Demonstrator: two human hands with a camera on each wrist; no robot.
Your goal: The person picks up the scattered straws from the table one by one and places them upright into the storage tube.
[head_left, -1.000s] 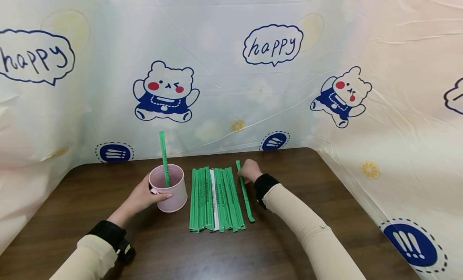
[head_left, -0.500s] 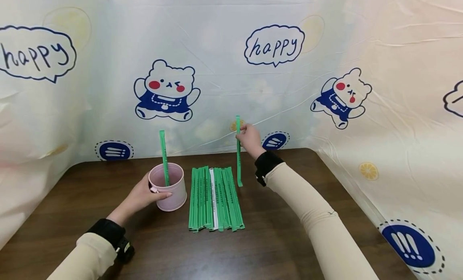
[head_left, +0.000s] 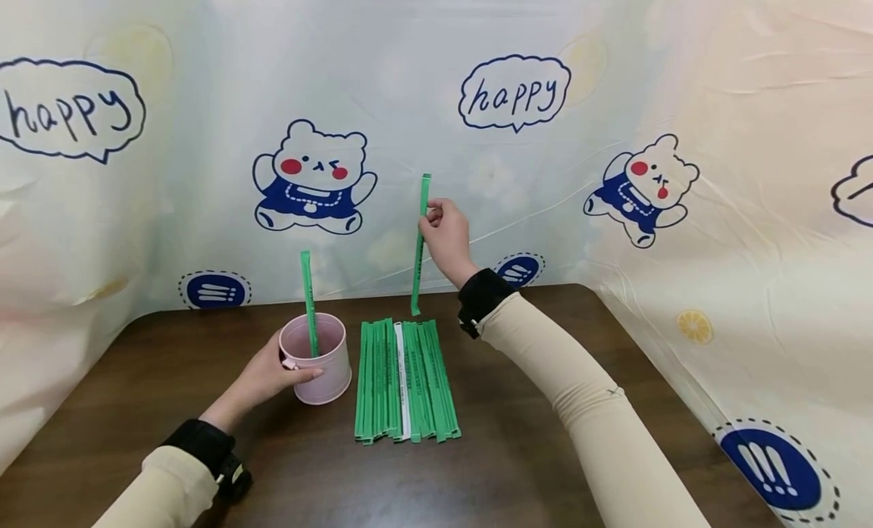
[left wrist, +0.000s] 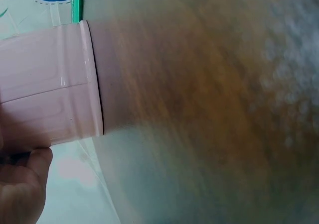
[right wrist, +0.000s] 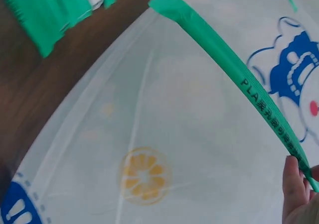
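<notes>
My left hand (head_left: 269,373) grips a small pink bucket (head_left: 323,380) by its side, at the left of the table. One green wrapped straw (head_left: 309,289) stands in the bucket, leaning on the inside. Up above the table's back edge, my right hand (head_left: 447,232) pinches another green wrapped straw (head_left: 418,267) near its upper end; this straw hangs nearly upright. Dark print with "PLA" shows on the held straw's wrapper (right wrist: 224,59) in the right wrist view. Right of the bucket lies a row of several green wrapped straws (head_left: 430,384), with one white wrapped straw (head_left: 402,384) among them.
Everything stands on a dark brown wooden table (head_left: 477,475) with rounded back corners. Behind and beside it hangs a pale sheet (head_left: 423,73) printed with bears, "happy" bubbles and orange slices.
The right hand has lifted the straw off the table from right of the row and carried it up and to the left. The left hand and bucket have stayed in place.
</notes>
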